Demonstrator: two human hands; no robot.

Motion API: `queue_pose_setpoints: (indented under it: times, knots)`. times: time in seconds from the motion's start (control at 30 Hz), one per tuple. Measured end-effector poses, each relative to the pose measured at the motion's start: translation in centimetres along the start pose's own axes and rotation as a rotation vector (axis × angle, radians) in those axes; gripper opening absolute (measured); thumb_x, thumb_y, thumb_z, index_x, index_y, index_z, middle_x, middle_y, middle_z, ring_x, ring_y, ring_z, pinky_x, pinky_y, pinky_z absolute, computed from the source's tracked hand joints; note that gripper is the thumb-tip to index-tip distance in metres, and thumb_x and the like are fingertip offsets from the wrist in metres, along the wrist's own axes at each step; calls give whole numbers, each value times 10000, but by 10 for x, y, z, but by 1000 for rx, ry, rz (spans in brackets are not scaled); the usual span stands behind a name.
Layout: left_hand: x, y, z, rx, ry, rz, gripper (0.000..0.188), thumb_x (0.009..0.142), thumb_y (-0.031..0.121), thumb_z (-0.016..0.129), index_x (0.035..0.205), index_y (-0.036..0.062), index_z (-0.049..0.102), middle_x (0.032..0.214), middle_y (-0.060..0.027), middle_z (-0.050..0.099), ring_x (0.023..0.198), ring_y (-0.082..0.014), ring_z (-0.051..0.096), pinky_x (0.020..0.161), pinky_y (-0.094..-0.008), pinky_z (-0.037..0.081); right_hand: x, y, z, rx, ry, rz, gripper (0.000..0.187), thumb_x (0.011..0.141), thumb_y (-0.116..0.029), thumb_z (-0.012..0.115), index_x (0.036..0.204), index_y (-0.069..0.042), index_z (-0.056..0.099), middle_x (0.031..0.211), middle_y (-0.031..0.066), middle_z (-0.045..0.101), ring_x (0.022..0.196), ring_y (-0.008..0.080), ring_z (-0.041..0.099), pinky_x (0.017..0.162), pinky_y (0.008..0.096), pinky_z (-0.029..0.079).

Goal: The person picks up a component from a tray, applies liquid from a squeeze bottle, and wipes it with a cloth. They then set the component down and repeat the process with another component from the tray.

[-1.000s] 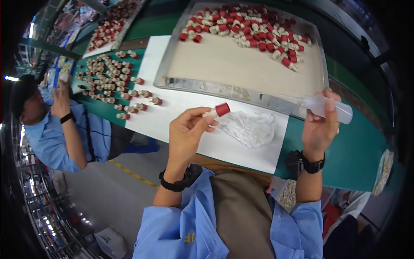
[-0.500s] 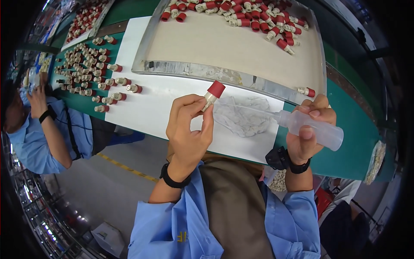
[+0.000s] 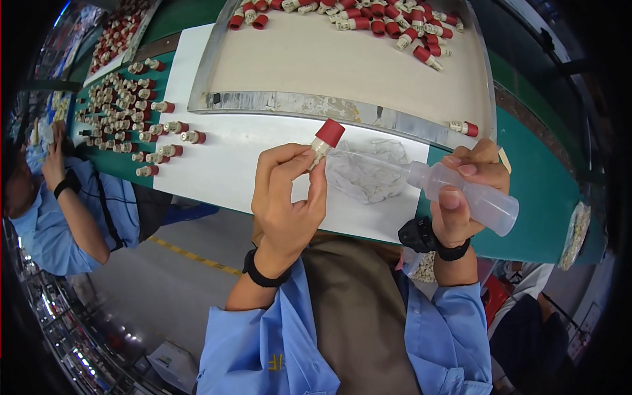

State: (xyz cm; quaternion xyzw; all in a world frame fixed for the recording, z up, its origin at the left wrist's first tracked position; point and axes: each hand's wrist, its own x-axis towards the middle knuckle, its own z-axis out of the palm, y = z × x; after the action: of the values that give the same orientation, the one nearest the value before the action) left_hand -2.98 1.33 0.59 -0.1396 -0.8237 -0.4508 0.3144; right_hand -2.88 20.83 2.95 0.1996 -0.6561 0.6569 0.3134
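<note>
Between thumb and fingertips, my left hand [image 3: 288, 187] pinches a small cream part with a red cap [image 3: 327, 137], its red end tilted up and to the right. My right hand [image 3: 471, 191] is wrapped around a translucent squeeze bottle [image 3: 484, 201] with a long thin nozzle. That nozzle points left, and its tip comes close to the cream part; whether they touch I cannot tell. Below the nozzle a crumpled whitish cloth [image 3: 368, 178] lies on a white sheet [image 3: 253, 164].
Beyond my hands stands a metal-edged tray [image 3: 276, 103] with many red-and-cream parts [image 3: 388, 23] heaped at its far side. More such parts [image 3: 125, 115] stand and lie on the green table at left. A co-worker [image 3: 72, 204] in blue sits there. A clear bag [image 3: 575, 236] hangs at the right edge.
The view has shifted slightly, so the table and tray sit a little farther left and up. Both hands keep their holds, and the bottle has moved slightly left.
</note>
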Motion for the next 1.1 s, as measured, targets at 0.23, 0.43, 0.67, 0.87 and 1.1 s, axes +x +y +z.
queue_pose_setpoints:
  times: [0.23,0.43,0.67,0.87,1.1]
  knots:
    - [0,9,0,-261,-17,-284,256,683,-125,628,895,-40,513,883,-133,546,748,-177,596,662,-222,527,0,-2,-3,1,7,4,328,677,-132,726,886,-37,492,784,73,482,631,116,420,550,225,407]
    - [4,15,-3,-573,-51,-581,232,750,-97,589,944,-46,473,903,-117,544,791,-166,608,663,-231,526,3,-1,-6,-47,-23,-52,322,681,-133,723,887,-36,495,774,74,495,627,115,417,564,227,423]
    - [10,21,-7,-735,-102,-793,171,813,-21,565,951,-41,465,872,-107,578,739,-160,621,647,-243,524,3,-5,-7,-72,-16,-43,322,682,-141,726,889,-40,503,766,73,507,623,115,423,564,229,429]
    - [14,18,-7,-792,-144,-886,177,849,80,546,983,-21,489,858,-141,598,694,-177,627,600,-264,533,4,-5,-9,-109,-42,-60,327,680,-141,733,891,-40,505,768,76,503,610,115,426,551,232,431]
    - [14,8,-9,-1039,-168,-1027,215,881,149,498,1004,-28,495,871,-160,595,677,-177,623,587,-258,541,4,-6,-11,-86,-55,-37,325,676,-123,733,897,-40,511,780,80,506,618,118,438,536,235,434]
